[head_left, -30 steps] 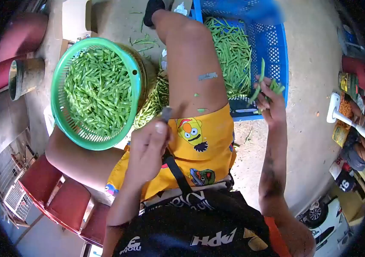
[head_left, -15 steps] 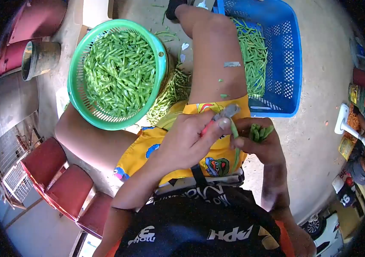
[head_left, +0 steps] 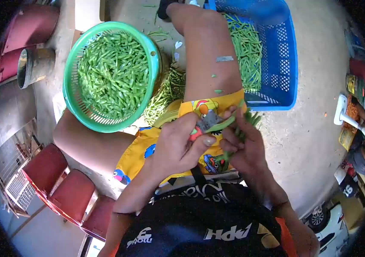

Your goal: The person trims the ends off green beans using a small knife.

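Note:
My left hand (head_left: pixel 177 143) is closed around a small red-handled tool with a grey head (head_left: pixel 208 121), its thumb bent along the near side. A green bean (head_left: pixel 223 125) lies against the grey head, its other end pinched in my right hand (head_left: pixel 246 139). The same right hand keeps a small bunch of green beans (head_left: pixel 253 120) under its fingers, partly hidden. Both hands are over the lap, above yellow patterned shorts (head_left: pixel 191 108). Several bits of bean (head_left: pixel 218 91) stick to the thigh.
A green basket (head_left: pixel 68 85) full of cut bean pieces stands ahead on the left, beside a heap of bean scraps (head_left: pixel 165 96). Whole beans lie in a blue crate (head_left: pixel 293 55) ahead on the right. Red chairs (head_left: pixel 73 192) and a bucket (head_left: pixel 37 66) are at left.
My right hand has turned and come closer to the tool, with its fingers now up around the bean. The bean has swung from hanging downward to slanting across the tool's grey head.

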Demonstrator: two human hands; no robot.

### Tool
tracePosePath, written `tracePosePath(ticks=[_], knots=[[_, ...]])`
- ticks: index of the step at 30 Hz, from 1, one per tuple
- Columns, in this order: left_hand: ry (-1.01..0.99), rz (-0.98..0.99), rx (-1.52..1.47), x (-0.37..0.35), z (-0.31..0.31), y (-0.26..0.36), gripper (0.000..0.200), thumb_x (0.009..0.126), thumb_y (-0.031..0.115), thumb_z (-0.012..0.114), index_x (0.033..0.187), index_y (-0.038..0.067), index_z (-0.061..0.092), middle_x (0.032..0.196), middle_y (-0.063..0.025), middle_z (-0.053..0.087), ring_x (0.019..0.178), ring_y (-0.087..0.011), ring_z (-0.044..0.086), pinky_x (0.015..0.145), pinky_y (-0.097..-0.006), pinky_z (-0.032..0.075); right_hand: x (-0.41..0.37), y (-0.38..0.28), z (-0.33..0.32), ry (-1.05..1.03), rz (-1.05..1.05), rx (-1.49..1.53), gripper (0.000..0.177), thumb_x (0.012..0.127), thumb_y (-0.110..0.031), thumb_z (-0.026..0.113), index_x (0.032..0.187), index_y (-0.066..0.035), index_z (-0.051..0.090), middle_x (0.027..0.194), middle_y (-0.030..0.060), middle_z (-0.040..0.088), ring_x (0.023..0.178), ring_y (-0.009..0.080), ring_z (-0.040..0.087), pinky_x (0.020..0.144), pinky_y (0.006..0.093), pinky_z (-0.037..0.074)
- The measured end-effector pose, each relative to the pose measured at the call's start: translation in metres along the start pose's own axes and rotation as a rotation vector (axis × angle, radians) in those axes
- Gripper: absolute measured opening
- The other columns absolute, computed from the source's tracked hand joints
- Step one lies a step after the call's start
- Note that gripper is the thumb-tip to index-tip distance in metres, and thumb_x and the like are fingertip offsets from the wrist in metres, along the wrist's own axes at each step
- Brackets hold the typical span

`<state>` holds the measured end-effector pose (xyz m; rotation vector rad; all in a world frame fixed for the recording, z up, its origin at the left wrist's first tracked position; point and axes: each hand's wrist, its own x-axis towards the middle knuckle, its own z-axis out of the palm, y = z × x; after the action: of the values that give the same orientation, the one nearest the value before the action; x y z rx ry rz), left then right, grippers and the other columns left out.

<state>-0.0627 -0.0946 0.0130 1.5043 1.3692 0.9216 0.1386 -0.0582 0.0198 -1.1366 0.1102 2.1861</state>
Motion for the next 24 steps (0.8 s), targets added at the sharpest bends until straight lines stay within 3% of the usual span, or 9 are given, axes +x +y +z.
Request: tracePosePath(ticks=[8, 11, 13, 14, 15, 17, 20, 23, 24], knots=[[-0.044, -0.131, -0.038, 0.004, 0.001, 0.012, 0.036, 0.099, 0.025, 0.067, 0.079, -0.002, 0.054, 0.062, -0.0157, 0.052, 0.055, -0.032, 0.058, 0.052, -0.0393, 0.043, -0.006, 0.003, -0.002, 0.013, -0.056, 0.015, 0.023, 0.105, -0.029, 0.061, 0.122, -0.014, 0.057, 0.106, -0.0003, 0.065, 0.055, 0.0041, 0.035, 0.051, 0.0216, 0.032], [-0.033, -0.142, -0.122, -0.003, 0.005, 0.0, 0.044, 0.103, 0.035, 0.059, 0.076, 0.001, 0.054, 0.059, -0.0099, 0.05, 0.05, -0.0217, 0.052, 0.049, -0.0355, 0.038, 0.012, -0.025, -0.015, 0.13, -0.18, 0.046, 0.016, 0.103, -0.028, 0.062, 0.106, -0.013, 0.059, 0.088, 0.0004, 0.063, 0.057, 0.0079, 0.043, 0.053, 0.025, 0.037], [0.066, -0.441, -0.493, -0.009, 0.006, -0.012, 0.057, 0.107, 0.049, 0.046, 0.073, 0.005, 0.054, 0.058, -0.0034, 0.047, 0.047, -0.0146, 0.043, 0.047, -0.0299, 0.032, 0.035, -0.058, -0.037, -0.097, -0.312, 0.146, 0.014, 0.102, -0.025, 0.06, 0.102, -0.011, 0.058, 0.08, -0.0002, 0.058, 0.061, 0.0132, 0.048, 0.057, 0.0298, 0.041], [0.129, -0.674, -0.548, 0.004, 0.005, 0.003, 0.071, 0.107, 0.063, 0.028, 0.069, 0.007, 0.052, 0.057, 0.0002, 0.046, 0.047, -0.0119, 0.038, 0.047, -0.0258, 0.03, 0.051, -0.08, -0.049, -0.048, -0.404, 0.086, 0.014, 0.103, -0.024, 0.058, 0.103, -0.01, 0.059, 0.079, -0.0006, 0.056, 0.063, 0.0145, 0.049, 0.059, 0.0312, 0.042], [0.125, -0.675, -0.549, 0.004, 0.003, -0.004, 0.071, 0.107, 0.063, 0.028, 0.069, 0.007, 0.052, 0.057, 0.0002, 0.046, 0.047, -0.0119, 0.038, 0.047, -0.0258, 0.03, 0.07, -0.102, -0.059, 0.002, -0.495, 0.024, 0.014, 0.104, -0.022, 0.055, 0.105, -0.009, 0.059, 0.078, -0.0009, 0.054, 0.065, 0.0158, 0.05, 0.061, 0.0325, 0.043], [0.06, -0.667, -0.714, -0.001, -0.006, -0.026, 0.077, 0.106, 0.067, 0.022, 0.073, 0.005, 0.053, 0.058, -0.0008, 0.047, 0.048, -0.0108, 0.04, 0.048, -0.025, 0.031, 0.11, -0.141, -0.066, 0.353, -0.571, -0.043, 0.013, 0.104, -0.02, 0.053, 0.107, -0.009, 0.06, 0.076, -0.0014, 0.049, 0.067, 0.0139, 0.048, 0.063, 0.0311, 0.042], [0.108, -0.75, -0.801, 0.003, -0.006, -0.027, 0.081, 0.105, 0.069, 0.019, 0.087, 0.0, 0.059, 0.064, -0.0013, 0.051, 0.053, -0.0097, 0.043, 0.051, -0.0251, 0.033, 0.172, -0.201, -0.149, 0.242, -0.421, 0.001, 0.014, 0.104, -0.017, 0.053, 0.111, -0.008, 0.06, 0.073, -0.0014, 0.049, 0.065, 0.014, 0.049, 0.061, 0.0318, 0.042], [0.202, -0.806, -0.666, 0.018, -0.004, -0.017, 0.076, 0.107, 0.064, 0.026, 0.102, -0.002, 0.065, 0.068, 0.0001, 0.053, 0.059, -0.0083, 0.045, 0.055, -0.0247, 0.035, 0.255, -0.232, -0.22, 0.216, -0.34, -0.295, 0.017, 0.102, -0.023, 0.058, 0.108, -0.008, 0.065, 0.073, -0.0015, 0.051, 0.063, 0.0128, 0.05, 0.059, 0.0329, 0.044], [0.207, -0.826, -0.533, 0.025, -0.004, -0.014, 0.069, 0.108, 0.058, 0.03, 0.106, -0.001, 0.066, 0.069, 0.0006, 0.053, 0.06, -0.0079, 0.045, 0.056, -0.0244, 0.035, 0.283, -0.234, -0.239, 0.454, -0.367, -0.623, 0.024, 0.1, -0.028, 0.061, 0.108, -0.007, 0.068, 0.077, 0.0019, 0.058, 0.066, 0.0175, 0.056, 0.062, 0.0369, 0.048]])
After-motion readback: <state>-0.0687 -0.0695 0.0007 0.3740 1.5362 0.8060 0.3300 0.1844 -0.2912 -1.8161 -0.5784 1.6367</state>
